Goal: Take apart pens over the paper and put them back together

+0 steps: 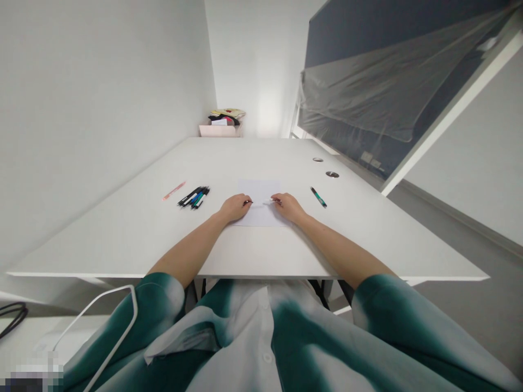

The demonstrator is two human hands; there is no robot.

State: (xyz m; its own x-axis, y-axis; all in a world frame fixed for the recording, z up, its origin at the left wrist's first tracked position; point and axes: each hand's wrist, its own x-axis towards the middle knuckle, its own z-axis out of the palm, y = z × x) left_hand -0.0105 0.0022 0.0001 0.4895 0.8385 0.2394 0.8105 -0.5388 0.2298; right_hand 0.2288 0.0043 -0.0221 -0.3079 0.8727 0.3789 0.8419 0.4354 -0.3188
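Observation:
My left hand [235, 208] rests on the left edge of a white sheet of paper [259, 190] and pinches a short dark pen-like object [248, 202]. My right hand [287, 207] rests at the sheet's right edge, its fingers holding a slim pen [270, 203] with a pale shaft. The two tips point at each other a small gap apart, above the paper. Left of the sheet lie several black, blue and green pens [193, 197] in a loose bunch, with a pink pen [174, 190] beyond them. A green and black pen [318, 197] lies right of the sheet.
The white table [253, 155] has a wall along its left side and two round cable grommets [332, 174] near its right. A plastic-wrapped panel [368, 92] leans at the right. A pink box of clothes [220, 129] stands past the far end, and a white cable [110, 321] hangs below the near left.

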